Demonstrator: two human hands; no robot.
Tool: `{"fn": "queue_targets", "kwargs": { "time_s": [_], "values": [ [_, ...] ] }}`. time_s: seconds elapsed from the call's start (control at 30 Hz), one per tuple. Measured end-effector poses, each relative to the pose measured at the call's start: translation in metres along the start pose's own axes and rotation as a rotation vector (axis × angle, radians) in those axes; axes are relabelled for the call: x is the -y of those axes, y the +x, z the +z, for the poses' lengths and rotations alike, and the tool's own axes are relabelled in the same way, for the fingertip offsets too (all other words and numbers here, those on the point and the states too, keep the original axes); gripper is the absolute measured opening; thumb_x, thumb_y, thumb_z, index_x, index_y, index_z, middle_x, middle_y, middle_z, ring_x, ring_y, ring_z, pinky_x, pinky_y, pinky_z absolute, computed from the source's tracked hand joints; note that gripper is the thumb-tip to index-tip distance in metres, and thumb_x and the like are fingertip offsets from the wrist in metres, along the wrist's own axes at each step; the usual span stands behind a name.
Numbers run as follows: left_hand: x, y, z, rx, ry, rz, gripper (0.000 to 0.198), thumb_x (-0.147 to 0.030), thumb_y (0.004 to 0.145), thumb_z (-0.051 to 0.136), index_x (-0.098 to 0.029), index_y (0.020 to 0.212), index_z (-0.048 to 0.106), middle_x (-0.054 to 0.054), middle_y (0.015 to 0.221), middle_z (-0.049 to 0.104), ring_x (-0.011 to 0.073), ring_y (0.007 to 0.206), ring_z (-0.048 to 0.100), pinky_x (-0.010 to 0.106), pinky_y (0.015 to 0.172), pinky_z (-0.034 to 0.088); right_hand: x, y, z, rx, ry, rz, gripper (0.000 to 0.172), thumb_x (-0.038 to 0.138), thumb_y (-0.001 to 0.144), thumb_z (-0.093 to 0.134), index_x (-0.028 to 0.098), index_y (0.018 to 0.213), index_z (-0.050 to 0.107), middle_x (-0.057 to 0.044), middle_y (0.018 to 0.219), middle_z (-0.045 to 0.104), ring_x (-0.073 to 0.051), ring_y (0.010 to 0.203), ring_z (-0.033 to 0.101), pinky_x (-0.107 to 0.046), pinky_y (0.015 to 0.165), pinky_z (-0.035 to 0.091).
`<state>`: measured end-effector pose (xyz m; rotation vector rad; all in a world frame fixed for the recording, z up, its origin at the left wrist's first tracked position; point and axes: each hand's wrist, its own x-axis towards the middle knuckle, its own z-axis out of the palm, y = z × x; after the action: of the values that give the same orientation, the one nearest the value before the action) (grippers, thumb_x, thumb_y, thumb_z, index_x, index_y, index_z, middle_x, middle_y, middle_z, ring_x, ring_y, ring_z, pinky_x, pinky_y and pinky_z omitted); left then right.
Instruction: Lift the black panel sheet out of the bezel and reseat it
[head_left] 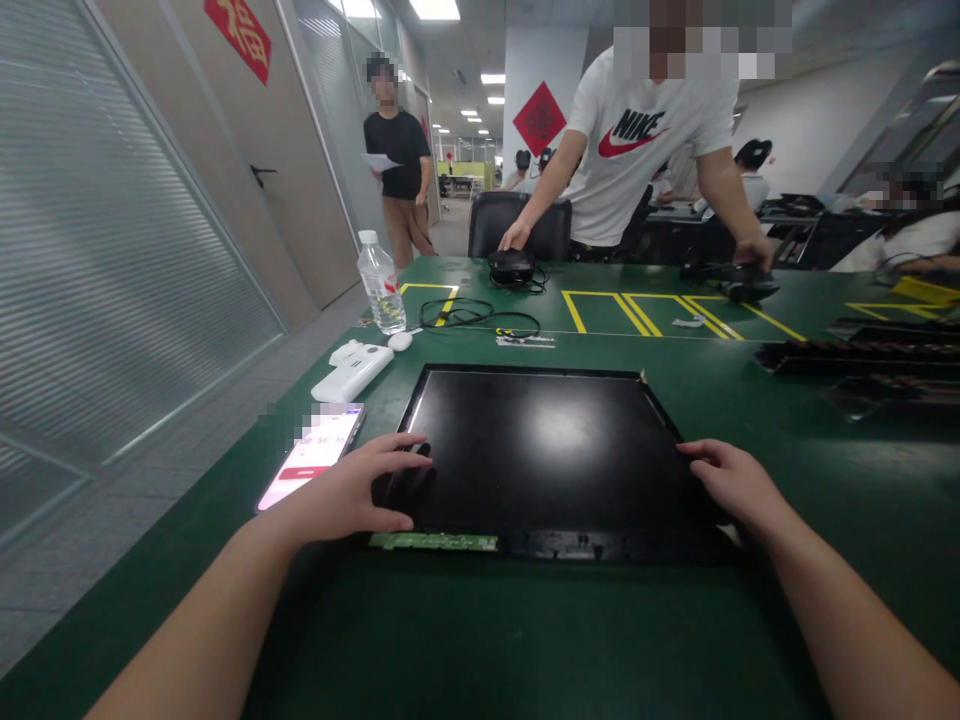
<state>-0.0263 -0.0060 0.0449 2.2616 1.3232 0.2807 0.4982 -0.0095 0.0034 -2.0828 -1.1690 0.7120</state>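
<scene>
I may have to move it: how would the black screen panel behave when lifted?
The black screen panel looks stiff, lying flat with straight edges. Shiny on top, it may be slippery. The green circuit strip exposed along its near edge is probably fragile.

Low in the middle of the frame, the display panel (517,465) has a smooth, glossy black face that mirrors a soft white glare; the green circuit board strip (435,542) along its lower edge also looks slightly shiny. The green tabletop (495,640) is smooth with a dull sheen. At left centre stands a clear plastic bottle (383,290), near a smooth white plastic-looking device (352,373). At upper right, the white T-shirt (660,170) is soft matt cloth.
</scene>
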Motion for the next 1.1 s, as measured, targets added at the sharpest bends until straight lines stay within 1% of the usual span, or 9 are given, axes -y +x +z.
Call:
{"fn": "queue_targets", "kwargs": {
  "time_s": [0.13, 0.23, 0.37, 0.53, 0.63, 0.77, 0.9, 1.03, 1.1],
  "values": [
    [-0.001, 0.001, 0.0, -0.005, 0.015, 0.008, 0.061, -0.036, 0.076, 0.09, -0.036, 0.137, 0.078, 0.008, 0.165, 0.058, 0.0397, 0.15, 0.056, 0.055, 0.119, 0.051, 0.001, 0.0, 0.0, -0.007, -0.013, -0.006, 0.032, 0.017, 0.072, 0.06, 0.02, 0.097, 0.079, -0.006, 0.08, 0.078, -0.02, 0.065, 0.069, -0.031, 0.062, 0.052],
    [-0.002, 0.002, 0.0, -0.011, 0.015, 0.046, 0.057, -0.036, 0.077, 0.089, -0.036, 0.134, 0.079, 0.007, 0.16, 0.063, 0.0384, 0.146, 0.06, 0.053, 0.118, 0.052, 0.0, 0.001, 0.0, 0.0, -0.023, -0.005, 0.034, 0.017, 0.071, 0.06, 0.02, 0.098, 0.08, -0.005, 0.077, 0.076, -0.019, 0.062, 0.067, -0.031, 0.059, 0.05],
    [-0.003, 0.002, 0.001, -0.005, -0.004, 0.072, 0.055, -0.034, 0.08, 0.086, -0.036, 0.135, 0.079, 0.007, 0.162, 0.062, 0.037, 0.145, 0.062, 0.053, 0.117, 0.053, -0.005, 0.004, 0.0, 0.015, -0.016, 0.004, 0.036, 0.018, 0.07, 0.062, 0.02, 0.101, 0.081, -0.005, 0.075, 0.075, -0.02, 0.061, 0.066, -0.031, 0.058, 0.05],
    [-0.002, 0.002, 0.002, -0.017, -0.011, 0.099, 0.051, -0.034, 0.08, 0.085, -0.035, 0.131, 0.081, 0.008, 0.159, 0.064, 0.037, 0.143, 0.063, 0.052, 0.116, 0.054, -0.01, 0.006, 0.0, 0.014, -0.013, -0.025, 0.034, 0.02, 0.072, 0.061, 0.021, 0.1, 0.081, -0.004, 0.07, 0.072, -0.021, 0.06, 0.066, -0.031, 0.057, 0.05],
    [-0.001, 0.002, 0.003, -0.025, -0.018, 0.107, 0.049, -0.033, 0.081, 0.084, -0.034, 0.129, 0.082, 0.008, 0.159, 0.065, 0.0364, 0.143, 0.063, 0.052, 0.116, 0.054, -0.01, 0.006, -0.001, 0.01, -0.02, -0.028, 0.034, 0.02, 0.071, 0.061, 0.021, 0.099, 0.08, -0.005, 0.075, 0.076, -0.02, 0.062, 0.068, -0.03, 0.058, 0.05],
    [-0.002, 0.002, 0.004, -0.031, -0.031, 0.115, 0.044, -0.034, 0.081, 0.082, -0.033, 0.125, 0.084, 0.009, 0.157, 0.066, 0.0353, 0.141, 0.065, 0.05, 0.115, 0.054, -0.012, 0.008, 0.0, -0.01, -0.027, -0.08, 0.031, 0.02, 0.07, 0.062, 0.022, 0.095, 0.08, -0.005, 0.083, 0.08, -0.021, 0.067, 0.071, -0.03, 0.06, 0.052],
    [-0.002, 0.003, 0.004, -0.032, -0.035, 0.126, 0.041, -0.034, 0.082, 0.082, -0.033, 0.123, 0.084, 0.009, 0.156, 0.067, 0.0349, 0.139, 0.066, 0.049, 0.114, 0.055, -0.014, 0.009, 0.0, -0.03, -0.032, -0.087, 0.032, 0.021, 0.069, 0.061, 0.022, 0.095, 0.08, -0.005, 0.083, 0.08, -0.021, 0.069, 0.072, -0.031, 0.062, 0.052],
    [-0.002, 0.002, 0.005, -0.024, -0.039, 0.129, 0.039, -0.033, 0.083, 0.081, -0.033, 0.122, 0.084, 0.008, 0.156, 0.067, 0.0339, 0.14, 0.066, 0.047, 0.114, 0.055, -0.013, 0.008, -0.001, -0.002, -0.051, -0.045, 0.036, 0.022, 0.07, 0.061, 0.021, 0.101, 0.081, -0.006, 0.081, 0.078, -0.021, 0.064, 0.069, -0.031, 0.059, 0.05],
    [-0.002, 0.002, 0.005, -0.025, -0.044, 0.136, 0.038, -0.032, 0.084, 0.081, -0.033, 0.122, 0.084, 0.008, 0.155, 0.067, 0.0332, 0.139, 0.066, 0.046, 0.114, 0.056, -0.014, 0.008, 0.0, -0.003, -0.052, -0.047, 0.037, 0.021, 0.07, 0.061, 0.02, 0.101, 0.082, -0.007, 0.082, 0.078, -0.021, 0.064, 0.068, -0.032, 0.058, 0.05]
  ]
}}
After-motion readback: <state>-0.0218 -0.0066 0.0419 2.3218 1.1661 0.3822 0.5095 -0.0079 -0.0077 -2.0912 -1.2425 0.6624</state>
